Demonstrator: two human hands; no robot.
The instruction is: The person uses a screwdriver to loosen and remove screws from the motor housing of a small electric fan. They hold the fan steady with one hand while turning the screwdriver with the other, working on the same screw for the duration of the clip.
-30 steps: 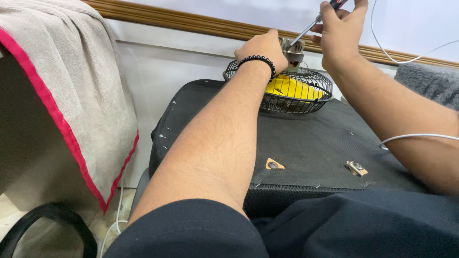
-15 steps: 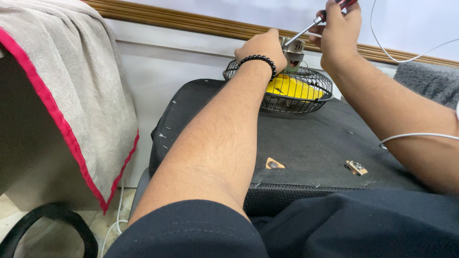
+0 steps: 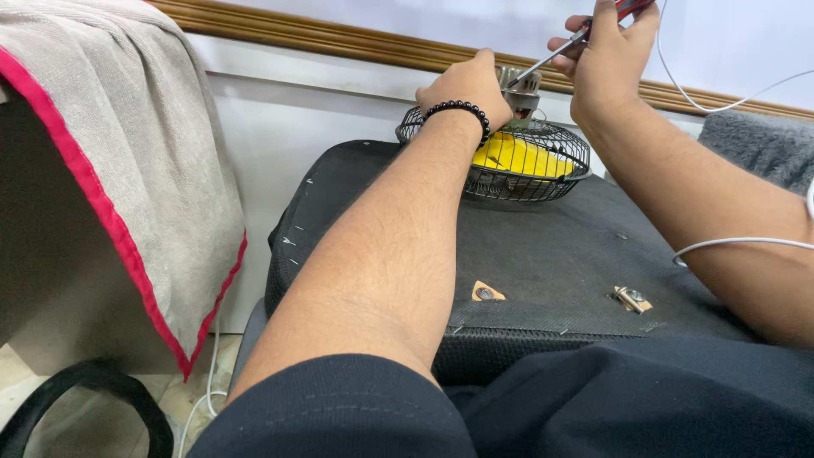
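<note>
A small fan with a black wire cage (image 3: 543,178) and yellow blades (image 3: 517,157) lies face down at the far end of a black fabric-covered seat (image 3: 543,254). My left hand (image 3: 465,85), with a black bead bracelet on the wrist, grips the grey motor housing (image 3: 521,92) on top of the fan. My right hand (image 3: 609,53) holds a red-handled screwdriver (image 3: 555,53), whose metal shaft slants down to the motor housing.
A grey cloth with a red edge (image 3: 127,170) hangs at the left. A white cable (image 3: 738,244) crosses my right forearm. Two small metal fittings (image 3: 629,298) sit on the seat's front. A wooden moulding (image 3: 339,38) runs along the white wall. A black ring (image 3: 76,399) lies on the floor.
The view has shifted slightly. My right hand with the screwdriver has moved a little at the motor housing; my left hand stays on the fan.
</note>
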